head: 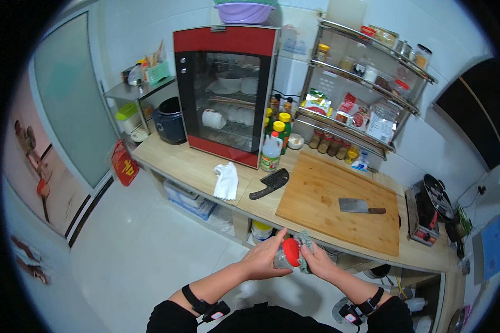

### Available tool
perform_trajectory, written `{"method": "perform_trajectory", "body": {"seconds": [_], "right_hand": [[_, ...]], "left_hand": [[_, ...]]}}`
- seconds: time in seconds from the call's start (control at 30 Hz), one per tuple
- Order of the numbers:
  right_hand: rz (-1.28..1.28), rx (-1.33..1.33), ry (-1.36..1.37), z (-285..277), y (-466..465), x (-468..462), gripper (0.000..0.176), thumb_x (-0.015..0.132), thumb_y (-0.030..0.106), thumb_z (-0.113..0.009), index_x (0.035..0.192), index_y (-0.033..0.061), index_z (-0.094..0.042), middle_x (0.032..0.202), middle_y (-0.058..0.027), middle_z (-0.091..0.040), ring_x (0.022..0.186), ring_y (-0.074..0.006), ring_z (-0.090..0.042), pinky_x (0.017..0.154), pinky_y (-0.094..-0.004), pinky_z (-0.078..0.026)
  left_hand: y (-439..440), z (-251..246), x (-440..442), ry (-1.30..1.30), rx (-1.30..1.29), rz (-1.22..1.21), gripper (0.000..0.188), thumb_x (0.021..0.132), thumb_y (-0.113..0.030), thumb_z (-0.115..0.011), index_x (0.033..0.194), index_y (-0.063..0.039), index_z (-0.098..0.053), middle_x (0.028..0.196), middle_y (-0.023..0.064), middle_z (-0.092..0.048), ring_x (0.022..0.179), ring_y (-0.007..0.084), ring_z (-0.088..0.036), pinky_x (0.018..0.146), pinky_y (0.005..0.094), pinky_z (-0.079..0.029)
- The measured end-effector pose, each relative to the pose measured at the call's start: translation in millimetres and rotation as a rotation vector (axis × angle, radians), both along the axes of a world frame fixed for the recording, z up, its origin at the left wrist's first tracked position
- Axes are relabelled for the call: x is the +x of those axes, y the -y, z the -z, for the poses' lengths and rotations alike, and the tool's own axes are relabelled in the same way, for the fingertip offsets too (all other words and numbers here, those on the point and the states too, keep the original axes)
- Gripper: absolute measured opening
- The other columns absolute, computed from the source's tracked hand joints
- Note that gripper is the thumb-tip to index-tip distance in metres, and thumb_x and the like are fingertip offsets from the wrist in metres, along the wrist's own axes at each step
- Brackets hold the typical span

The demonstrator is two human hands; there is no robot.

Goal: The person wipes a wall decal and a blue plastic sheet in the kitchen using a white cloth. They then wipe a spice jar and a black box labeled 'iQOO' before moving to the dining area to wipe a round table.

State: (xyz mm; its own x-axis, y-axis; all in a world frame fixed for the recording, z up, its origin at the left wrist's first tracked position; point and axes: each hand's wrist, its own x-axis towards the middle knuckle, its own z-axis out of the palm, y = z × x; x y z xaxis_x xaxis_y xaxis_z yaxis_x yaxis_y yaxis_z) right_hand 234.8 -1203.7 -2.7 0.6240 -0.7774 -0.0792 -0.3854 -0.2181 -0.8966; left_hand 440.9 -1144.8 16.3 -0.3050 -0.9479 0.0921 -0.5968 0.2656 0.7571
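Note:
A clear jar [280, 260] with a red lid [291, 252] lies tilted between my hands, in front of the counter's edge. My left hand [263, 259] grips the jar's body, with the thumb and fingers around it. In my right hand [318, 260] is a grey-green cloth [304, 241], pressed against the red lid. What the jar holds cannot be made out. Beyond my hands, a wooden cutting board [312, 187] lies on the counter, with a steel cleaver [354, 205] on it. A dark chopper [274, 183] lies just left of the board.
A white cloth [226, 181] lies near the counter's front edge. Behind it stands a red dish cabinet [225, 150], with several bottles [271, 152] beside it. A wall rack [350, 73] carries jars and packets. At the right, a pan [435, 195] sits on a portable gas stove [421, 227].

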Motion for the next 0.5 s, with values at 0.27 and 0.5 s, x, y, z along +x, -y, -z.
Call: {"method": "perform_trajectory", "body": {"seconds": [0.27, 0.5], "right_hand": [[-0.211, -0.253, -0.099, 10, 4, 28, 0.080, 0.080, 0.050, -0.059, 0.134, 0.0001, -0.026, 0.128, -0.0241, -0.037, 0.121, -0.0379, -0.037, 0.100, -0.0398, -0.032], [0.024, -0.054, -0.238, 18, 39, 39, 0.079, 0.069, 0.041, -0.072, 0.126, 0.0004, -0.035, 0.119, -0.0192, -0.049, 0.112, -0.0297, -0.049, 0.094, -0.0365, -0.038]], "left_hand": [[16, 35, 23, -0.059, -0.091, 0.073, 0.097, 0.071, -0.034, -0.073, 0.137, 0.006, -0.014, 0.121, 0.0247, -0.046, 0.113, 0.0366, -0.046, 0.094, 0.0396, -0.039], [63, 59, 24, -0.203, -0.050, 0.162, 0.094, 0.069, -0.032, -0.074, 0.137, 0.003, -0.019, 0.122, 0.0226, -0.045, 0.113, 0.0368, -0.045, 0.093, 0.0401, -0.038]]}}
